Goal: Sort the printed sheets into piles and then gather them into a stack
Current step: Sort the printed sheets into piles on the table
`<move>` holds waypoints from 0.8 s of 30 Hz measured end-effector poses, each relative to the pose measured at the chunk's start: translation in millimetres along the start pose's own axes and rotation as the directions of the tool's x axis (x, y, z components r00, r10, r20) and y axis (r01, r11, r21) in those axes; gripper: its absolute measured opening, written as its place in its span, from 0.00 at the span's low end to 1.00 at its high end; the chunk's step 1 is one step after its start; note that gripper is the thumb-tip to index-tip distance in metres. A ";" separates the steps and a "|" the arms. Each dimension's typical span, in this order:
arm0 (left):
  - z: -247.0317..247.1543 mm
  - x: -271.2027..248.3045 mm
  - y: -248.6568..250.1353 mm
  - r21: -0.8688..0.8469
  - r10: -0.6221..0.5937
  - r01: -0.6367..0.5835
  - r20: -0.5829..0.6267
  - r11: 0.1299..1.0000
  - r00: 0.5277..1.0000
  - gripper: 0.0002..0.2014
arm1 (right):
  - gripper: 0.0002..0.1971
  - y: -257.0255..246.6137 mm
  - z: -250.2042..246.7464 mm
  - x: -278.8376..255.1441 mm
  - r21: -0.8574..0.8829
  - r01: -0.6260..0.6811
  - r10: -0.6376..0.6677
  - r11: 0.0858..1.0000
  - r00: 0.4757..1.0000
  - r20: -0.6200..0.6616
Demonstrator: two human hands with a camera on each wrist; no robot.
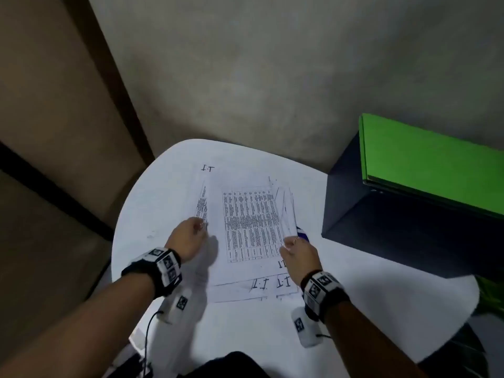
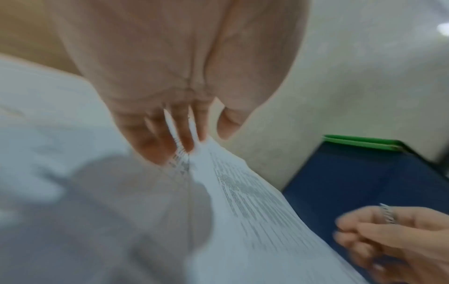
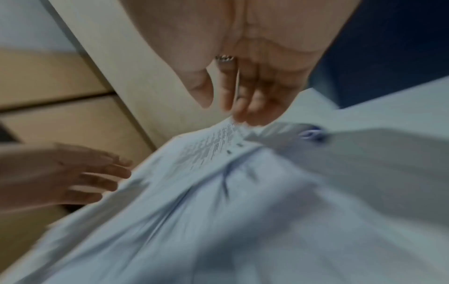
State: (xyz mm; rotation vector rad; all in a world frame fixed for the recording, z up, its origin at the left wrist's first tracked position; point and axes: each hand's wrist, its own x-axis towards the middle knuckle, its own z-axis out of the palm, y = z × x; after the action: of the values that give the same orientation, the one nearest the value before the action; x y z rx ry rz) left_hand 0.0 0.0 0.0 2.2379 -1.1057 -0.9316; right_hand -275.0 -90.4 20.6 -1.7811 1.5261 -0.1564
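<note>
Several printed sheets (image 1: 251, 227) lie in a loose overlapping pile in the middle of the round white table (image 1: 381, 296), some marked "I.T" by hand. My left hand (image 1: 191, 233) is at the pile's left edge, where the sheets curl upward. In the left wrist view its fingertips (image 2: 189, 142) touch the raised paper edge (image 2: 243, 201), with the thumb apart. My right hand (image 1: 297, 249) is at the pile's right edge. Its fingertips (image 3: 243, 115) touch the lifted sheets (image 3: 218, 192), and its thumb stands off them.
A dark blue box (image 1: 395, 222) with a green lid (image 1: 431, 165) stands on the table close to the right of the pile. A small blue-and-white object (image 1: 302, 232) peeks out under the sheets' right edge. A grey wall rises behind the table, and its rim curves near on the left.
</note>
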 end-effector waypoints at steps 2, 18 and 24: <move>6.1 15.9 5.1 -0.023 -0.058 0.056 -0.070 0.998 0.996 0.06 | 0.21 -15.2 11.5 27.4 -0.105 -0.036 0.035 0.994 0.999 -0.017; 4.3 39.4 34.1 -0.221 -0.241 0.234 -0.004 0.947 0.971 0.10 | 0.16 -21.7 29.8 29.6 0.119 -0.285 0.300 0.951 0.943 -0.142; -66.6 35.3 -4.3 -0.210 -0.217 0.194 -0.093 0.958 0.972 0.12 | 0.53 -42.3 62.9 41.0 -0.190 -0.339 0.340 0.921 0.940 -0.029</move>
State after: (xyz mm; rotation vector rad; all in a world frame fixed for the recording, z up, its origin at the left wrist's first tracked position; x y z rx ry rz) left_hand 67.4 -19.0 28.1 2.2369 -0.7042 -0.9365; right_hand -195.9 -98.0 -12.6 -1.6248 1.8736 0.1729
